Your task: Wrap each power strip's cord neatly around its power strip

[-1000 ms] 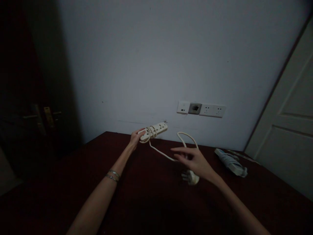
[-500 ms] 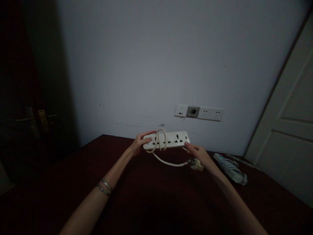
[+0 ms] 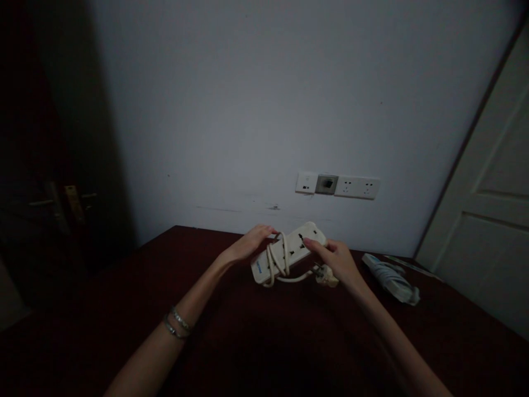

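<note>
A white power strip is held tilted above the dark red tabletop, its left end lower and nearer to me. Its cream cord is wound in loops around the left half. My right hand grips the right end, thumb on the socket face. At the upper edge, my left hand has its fingers closed at a cord loop; the fingertips are partly hidden. Below my right hand dangles the plug, its pins pointing left.
On the tabletop, to the right, lies a pale wrapped bundle, with a thin flat strip behind it. Wall sockets sit above the table's back edge. A white door stands at the right, a dark door with a handle at the left.
The power strip has turned, its left end dropping toward me. My left hand has let go of that end and moved to the cord loops. My right thumb has shifted onto the socket face.
</note>
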Tool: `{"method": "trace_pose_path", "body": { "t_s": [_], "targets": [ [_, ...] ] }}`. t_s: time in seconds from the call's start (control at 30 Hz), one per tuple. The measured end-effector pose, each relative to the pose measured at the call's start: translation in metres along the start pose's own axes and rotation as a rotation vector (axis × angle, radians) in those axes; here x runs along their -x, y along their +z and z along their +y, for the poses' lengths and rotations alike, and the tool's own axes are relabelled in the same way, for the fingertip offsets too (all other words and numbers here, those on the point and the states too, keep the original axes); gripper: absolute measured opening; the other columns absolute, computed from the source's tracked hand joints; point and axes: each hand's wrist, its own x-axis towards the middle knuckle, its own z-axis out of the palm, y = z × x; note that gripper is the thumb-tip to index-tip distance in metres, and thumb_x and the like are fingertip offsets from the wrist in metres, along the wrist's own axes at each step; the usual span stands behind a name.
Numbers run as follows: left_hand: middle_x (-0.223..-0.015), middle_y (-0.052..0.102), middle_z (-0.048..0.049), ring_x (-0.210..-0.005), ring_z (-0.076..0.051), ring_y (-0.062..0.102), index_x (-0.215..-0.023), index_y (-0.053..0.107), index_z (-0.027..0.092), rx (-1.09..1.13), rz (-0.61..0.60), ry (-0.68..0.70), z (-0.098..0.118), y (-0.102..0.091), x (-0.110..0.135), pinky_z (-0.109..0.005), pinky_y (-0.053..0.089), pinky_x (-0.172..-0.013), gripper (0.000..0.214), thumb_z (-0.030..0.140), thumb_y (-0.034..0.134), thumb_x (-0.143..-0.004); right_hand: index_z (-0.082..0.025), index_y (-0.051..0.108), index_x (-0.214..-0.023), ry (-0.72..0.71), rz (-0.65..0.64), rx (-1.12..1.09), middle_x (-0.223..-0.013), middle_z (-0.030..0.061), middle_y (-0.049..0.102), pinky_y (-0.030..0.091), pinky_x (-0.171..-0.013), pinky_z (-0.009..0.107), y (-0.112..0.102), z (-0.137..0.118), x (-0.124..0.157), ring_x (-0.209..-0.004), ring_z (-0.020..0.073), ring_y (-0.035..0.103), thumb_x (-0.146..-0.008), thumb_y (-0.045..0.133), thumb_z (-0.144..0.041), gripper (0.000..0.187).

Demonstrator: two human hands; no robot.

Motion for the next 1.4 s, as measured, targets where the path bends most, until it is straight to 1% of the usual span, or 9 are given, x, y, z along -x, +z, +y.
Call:
{"method": "trace_pose_path", "body": {
  "t_s": [0.07,0.2,0.33,0.47,0.63,0.83,0.97,1.13,1.4],
  "targets": [
    [-0.107,0.061,-0.0152,-0.097,-0.024,0.057,-0.11,0.059,0.013,-0.247,0.047,0.026,0.006,0.007,0.005,-0.031,0.044,-0.081,0.048,0.046,0.059,-0.075,-0.012,0.067,-0.064,-0.015,-0.04,0.048,-0.061,0.0058,0.065,0.044,-0.053,0.025,0.003,-0.001,0.003,-0.056,0.0167,0.058,-0.064,0.065,-0.05,0.038],
    [-0.128,0.05,-0.0181,-0.111,-0.029,0.051,-0.138,0.029,0.013,-0.635,-0.008,0.05,0.017,0.026,0.016,-0.039,0.039,-0.092,0.09,0.051,0.067,-0.065,-0.011,0.066,-0.064,-0.048,-0.067,0.109,-0.057,0.0049,0.063,0.041,-0.049,0.024,0.005,-0.005,0.007,-0.052,0.0149,0.055,-0.067,0.063,-0.049,0.039],
    [-0.133,0.045,-0.0197,-0.117,-0.035,0.046,-0.138,0.032,0.014,-0.861,0.061,0.076,0.019,0.033,0.021,-0.043,0.038,-0.093,0.09,0.06,0.061,-0.066,-0.011,0.066,-0.063,-0.07,-0.029,0.112,-0.057,0.0036,0.062,0.04,-0.049,0.024,0.001,-0.004,0.005,-0.051,0.0136,0.053,-0.066,0.064,-0.049,0.038],
    [-0.115,0.059,-0.018,-0.102,-0.033,0.056,-0.141,0.027,0.017,-0.782,0.045,0.019,0.014,0.025,0.017,-0.039,0.043,-0.082,0.087,0.055,0.059,-0.07,-0.011,0.066,-0.064,-0.029,0.027,0.031,-0.059,0.0038,0.062,0.04,-0.048,0.024,-0.003,-0.003,0.002,-0.052,0.0136,0.053,-0.062,0.067,-0.049,0.038],
    [-0.114,0.059,-0.0164,-0.1,-0.027,0.058,-0.142,0.02,0.016,-0.518,0.135,0.081,0.005,0.022,0.008,-0.035,0.044,-0.084,0.091,0.047,0.064,-0.069,-0.01,0.066,-0.064,-0.061,0.081,-0.027,-0.057,0.0033,0.061,0.038,-0.045,0.023,-0.005,-0.005,0.002,-0.049,0.013,0.052,-0.06,0.069,-0.048,0.038],
    [-0.097,0.062,-0.0126,-0.082,-0.021,0.061,-0.134,0.023,0.012,-0.153,0.089,0.009,0.005,0.023,0.005,-0.033,0.048,-0.074,0.098,0.037,0.078,-0.057,-0.012,0.065,-0.068,-0.185,0.051,0.0,-0.063,0.0038,0.063,0.041,-0.047,0.025,-0.004,-0.009,0.011,-0.053,0.0141,0.053,-0.063,0.07,-0.046,0.035],
    [-0.091,0.061,-0.0094,-0.081,-0.02,0.059,-0.119,0.039,0.013,-0.166,0.037,-0.024,0.007,0.023,0.005,-0.031,0.047,-0.07,0.084,0.034,0.081,-0.05,-0.013,0.064,-0.066,-0.295,0.095,0.067,-0.064,0.0028,0.061,0.043,-0.052,0.026,-0.004,-0.009,0.014,-0.058,0.0147,0.053,-0.065,0.069,-0.043,0.031],
    [-0.102,0.059,-0.0134,-0.091,-0.022,0.058,-0.13,0.028,0.012,-0.093,0.092,0.003,0.006,0.025,0.002,-0.033,0.045,-0.078,0.101,0.03,0.083,-0.046,-0.014,0.062,-0.059,-0.407,0.157,0.147,-0.055,-0.0005,0.055,0.037,-0.048,0.024,-0.006,-0.008,0.016,-0.053,0.0115,0.045,-0.066,0.068,-0.041,0.028],
    [-0.093,0.065,-0.0117,-0.08,-0.021,0.06,-0.102,0.058,0.011,-0.333,0.037,-0.057,0.011,0.019,0.009,-0.029,0.047,-0.064,0.055,0.039,0.075,-0.058,-0.014,0.063,-0.059,-0.426,0.169,0.187,-0.054,0.0003,0.055,0.036,-0.047,0.024,-0.006,-0.007,0.015,-0.05,0.0113,0.044,-0.067,0.067,-0.042,0.029]
  ]
}}
